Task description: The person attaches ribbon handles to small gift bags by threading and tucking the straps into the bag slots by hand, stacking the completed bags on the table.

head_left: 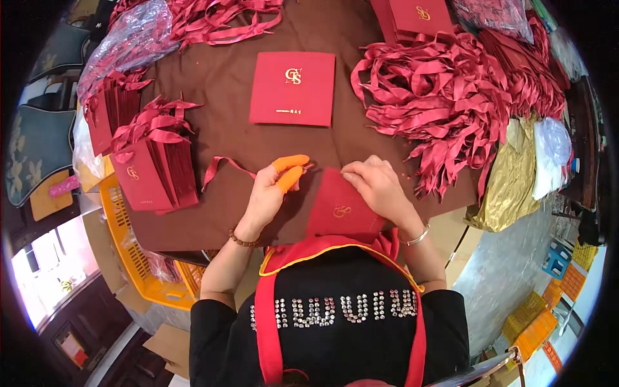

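Observation:
My left hand (277,184) wears orange finger cots on two fingers. Its fingers pinch a thin red ribbon (222,162), which trails leftward on the brown cloth and pokes out past the fingertips. My right hand (379,187) grips the top edge of a red paper gift bag (342,211) with a gold logo, tilted close to my apron. A small gap separates the left fingertips from that bag. Beyond both hands, another red paper piece (293,90) with the same gold logo lies flat.
A pile of red ribbons (438,97) covers the table's right side. Stacked red bags with ribbons (151,174) stand at the left edge, above an orange plastic crate (135,251). More red bags (419,16) sit at the back right, and gold wrapping (512,187) hangs off the right edge.

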`<action>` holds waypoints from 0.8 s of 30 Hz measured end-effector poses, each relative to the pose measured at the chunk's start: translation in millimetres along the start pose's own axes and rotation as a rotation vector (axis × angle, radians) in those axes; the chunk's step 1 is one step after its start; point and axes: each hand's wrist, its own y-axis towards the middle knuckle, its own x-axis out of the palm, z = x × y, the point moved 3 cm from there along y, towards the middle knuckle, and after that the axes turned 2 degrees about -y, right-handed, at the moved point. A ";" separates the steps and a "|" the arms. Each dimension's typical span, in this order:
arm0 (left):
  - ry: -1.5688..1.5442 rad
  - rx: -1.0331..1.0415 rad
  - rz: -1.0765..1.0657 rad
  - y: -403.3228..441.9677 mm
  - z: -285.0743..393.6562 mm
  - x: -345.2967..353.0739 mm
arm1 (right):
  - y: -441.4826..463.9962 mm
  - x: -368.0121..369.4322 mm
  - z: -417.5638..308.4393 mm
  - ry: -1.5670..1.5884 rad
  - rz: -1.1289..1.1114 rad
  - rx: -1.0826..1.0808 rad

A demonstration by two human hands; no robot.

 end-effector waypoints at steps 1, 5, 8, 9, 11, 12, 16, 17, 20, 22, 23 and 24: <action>-0.001 -0.005 -0.001 -1.8 -0.2 2.9 | 0.9 3.2 6.3 0.117 -0.062 0.026; 0.265 0.075 -0.045 -0.4 -0.3 12.5 | 4.5 -9.5 -0.9 0.406 -0.234 0.213; 0.524 0.098 0.001 -1.9 8.5 22.2 | 1.1 -3.3 9.6 0.805 -0.294 0.407; 0.548 0.174 -0.003 -0.9 9.6 23.5 | -2.7 -2.6 14.5 0.949 -0.217 0.395; 0.531 0.191 -0.004 -0.4 12.4 25.0 | -11.3 -9.7 21.0 0.972 -0.107 0.439; 0.531 0.191 -0.020 -0.6 10.5 24.5 | -15.7 -14.6 24.9 0.994 -0.009 0.467; 0.339 -0.088 -0.042 0.3 0.0 21.0 | -41.5 -19.8 37.6 0.613 0.007 0.488; 0.396 0.013 -0.064 0.7 -1.8 22.7 | -44.3 -19.3 34.1 0.611 -0.017 0.488; 0.365 0.063 -0.127 1.0 -4.7 26.3 | -44.8 -19.0 25.1 0.206 -0.086 0.160; 0.278 0.018 -0.166 1.2 -6.2 27.4 | -42.4 -21.0 25.5 0.307 -0.093 0.255; 0.245 -0.004 -0.121 1.7 -6.8 24.6 | -39.4 -22.6 26.8 0.406 -0.103 0.342; 0.213 -0.024 -0.075 2.5 -6.7 21.0 | -35.9 -23.2 28.9 0.505 -0.113 0.427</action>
